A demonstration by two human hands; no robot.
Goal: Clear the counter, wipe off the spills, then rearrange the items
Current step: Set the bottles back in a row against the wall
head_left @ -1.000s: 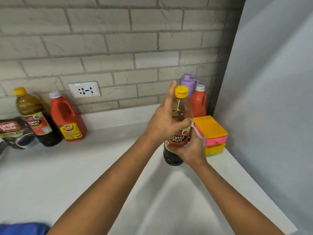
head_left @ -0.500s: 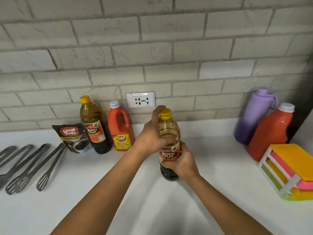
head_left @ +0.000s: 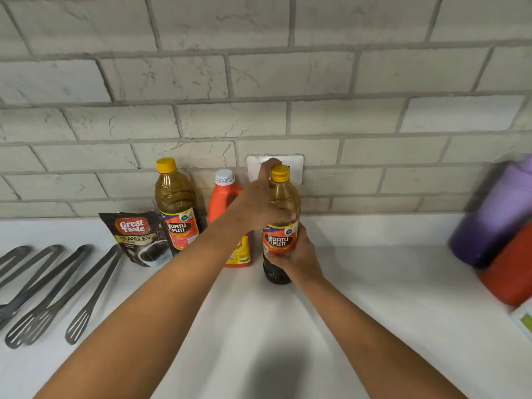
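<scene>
A white counter (head_left: 374, 298) is backed by a grey brick wall (head_left: 259, 82), with bare room left at centre and front. A yellow-capped, dark-filled Datu Puti bottle (head_left: 279, 226) is held upright mid-counter, grasped at the shoulder by the left hand (head_left: 259, 205) and around the label by the right hand (head_left: 299, 260). Tongs (head_left: 57, 289) are laid left; a purple flask (head_left: 495, 214) is blurred right.

Wall socket (head_left: 298, 168) (partly hidden) on brick wall (head_left: 259, 82).

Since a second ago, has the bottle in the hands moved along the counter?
Yes. The held bottle has gone left: it was near the purple flask, and is now in front of the wall socket, beside the orange jug.
</scene>
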